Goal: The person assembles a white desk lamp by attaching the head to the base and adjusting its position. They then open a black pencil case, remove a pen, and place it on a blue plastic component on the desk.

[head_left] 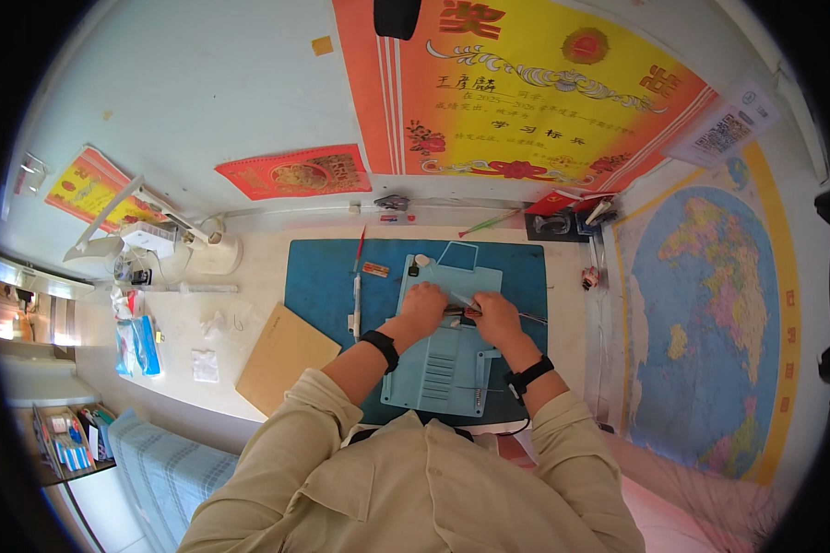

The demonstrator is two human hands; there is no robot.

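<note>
A light blue plastic panel (424,392) with a row of slots lies on the teal mat (332,263). Over its upper middle, my left hand (422,309) is closed, with its fingertips pressed toward a small dark part (461,313). My right hand (498,321) is closed beside it, gripping something mostly hidden by its fingers. Between the hands shows a pale blue pointed piece (463,300); I cannot tell what it belongs to. Just above my left hand, a small black piece (413,270) and a round whitish piece (422,260) rest on the panel.
Left of the panel lie a slim white-grey tool (356,309), a red pointed stick (360,249) and a small orange-red block (375,269). A brown board (286,359) overlaps the mat's left edge. Farther left are a white lamp (217,253) and blue packets (138,346). Walls border the back and right.
</note>
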